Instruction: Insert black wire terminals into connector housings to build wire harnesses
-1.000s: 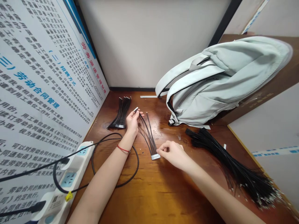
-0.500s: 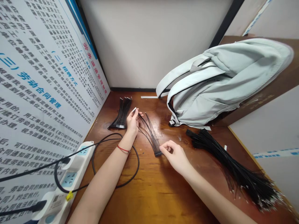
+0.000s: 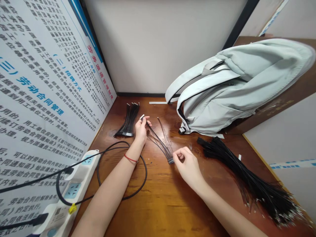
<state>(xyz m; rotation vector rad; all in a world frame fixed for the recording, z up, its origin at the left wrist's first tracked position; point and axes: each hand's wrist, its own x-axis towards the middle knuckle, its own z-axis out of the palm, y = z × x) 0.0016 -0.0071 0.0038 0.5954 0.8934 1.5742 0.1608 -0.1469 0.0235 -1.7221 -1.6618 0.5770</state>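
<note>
my left hand (image 3: 141, 130) pinches one end of the wire harness (image 3: 159, 141), strung toward my right hand (image 3: 188, 168). that hand curls half-open just beside the black connector (image 3: 170, 161); i can't tell if it has hold. a slack pinch could drop the harness onto the tabletop (image 3: 158, 210) and tangle it.

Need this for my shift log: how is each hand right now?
Left hand: closed, pinching thin black wires by a small white connector.
Right hand: curled, beside the wires' dark connector; grip cannot be told.

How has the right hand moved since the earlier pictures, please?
Yes, the right hand went rightward, judged against the white power strip, toward the black wire bundle.
</note>
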